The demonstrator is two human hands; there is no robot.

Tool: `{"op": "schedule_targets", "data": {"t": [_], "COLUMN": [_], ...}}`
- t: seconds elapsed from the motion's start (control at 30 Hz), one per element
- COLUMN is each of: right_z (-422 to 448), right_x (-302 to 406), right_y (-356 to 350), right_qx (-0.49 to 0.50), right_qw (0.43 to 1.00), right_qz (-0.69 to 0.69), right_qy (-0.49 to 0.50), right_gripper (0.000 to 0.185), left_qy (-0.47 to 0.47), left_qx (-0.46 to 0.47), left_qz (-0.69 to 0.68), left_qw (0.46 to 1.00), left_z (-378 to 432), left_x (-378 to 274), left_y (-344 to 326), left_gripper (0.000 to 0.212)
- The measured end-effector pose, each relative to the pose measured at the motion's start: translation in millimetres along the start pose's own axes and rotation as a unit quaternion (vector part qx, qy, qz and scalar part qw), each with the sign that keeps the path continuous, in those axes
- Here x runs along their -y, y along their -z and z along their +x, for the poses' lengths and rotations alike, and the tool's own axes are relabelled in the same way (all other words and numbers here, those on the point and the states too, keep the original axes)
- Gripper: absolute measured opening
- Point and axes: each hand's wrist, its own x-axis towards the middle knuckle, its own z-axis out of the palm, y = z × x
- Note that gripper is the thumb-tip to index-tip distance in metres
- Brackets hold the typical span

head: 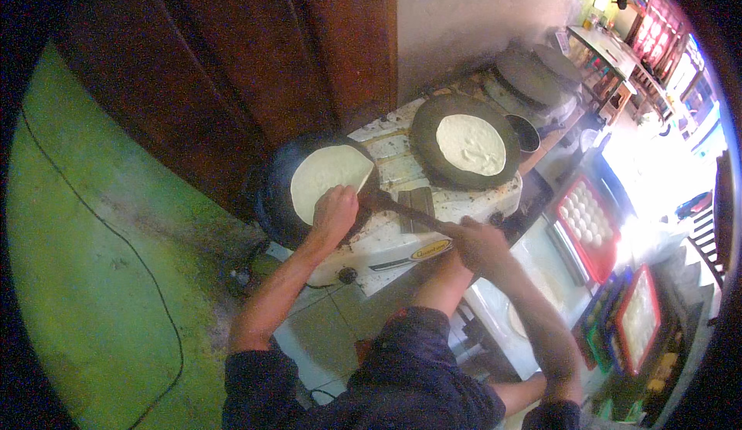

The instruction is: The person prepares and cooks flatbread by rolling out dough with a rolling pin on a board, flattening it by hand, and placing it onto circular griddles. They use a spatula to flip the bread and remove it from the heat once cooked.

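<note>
Two dark round pans rest on a white two-burner gas stove. My left hand is at the lower right part of a pale round flatbread in the left pan, its fingers closed near the bread's edge; whether they pinch it is not plain. My right hand grips the dark handle of a tool, whose far end reaches the left pan's right side. On the right griddle lies another pale flatbread with an uneven surface.
Right of the stove, a red tray holds several white dough balls on a pale work surface. Another red-rimmed tray stands further down. A small dark pot and stacked round griddles sit behind. A cable crosses the green surface at left.
</note>
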Motion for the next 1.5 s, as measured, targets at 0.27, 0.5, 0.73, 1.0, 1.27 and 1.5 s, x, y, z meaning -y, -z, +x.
{"op": "schedule_targets", "data": {"t": [0.27, 0.5, 0.73, 1.0, 1.27, 1.5], "right_z": [89, -120, -397, -531, -558, -614], "right_x": [41, 0, 37, 109, 130, 107], "right_y": [-71, -72, -98, -211, -245, -362], "right_qx": [-0.066, -0.148, -0.364, -0.443, -0.512, -0.412], "right_qw": [0.991, 0.943, 0.804, 0.485, 0.297, 0.287], "right_qz": [0.108, 0.278, 0.141, 0.081, 0.335, 0.429], "right_qy": [0.041, -0.110, -0.448, -0.750, -0.733, -0.751], "right_gripper": [0.052, 0.041, 0.033, 0.031, 0.029, 0.030], "left_qy": [-0.043, -0.058, -0.323, -0.403, -0.429, -0.412], "left_qx": [-0.036, 0.018, 0.147, 0.382, 0.424, 0.462], "left_qz": [-0.033, -0.239, -0.282, -0.352, -0.291, -0.217], "left_qw": [0.998, 0.969, 0.891, 0.754, 0.743, 0.755], "left_z": [-22, -51, -73, -139, -140, -141], "left_x": [-10, -117, -288, -406, -399, -386], "left_y": [9, 34, -39, -102, -139, -146], "left_gripper": [0.018, 0.019, 0.017, 0.015, 0.015, 0.015]}}
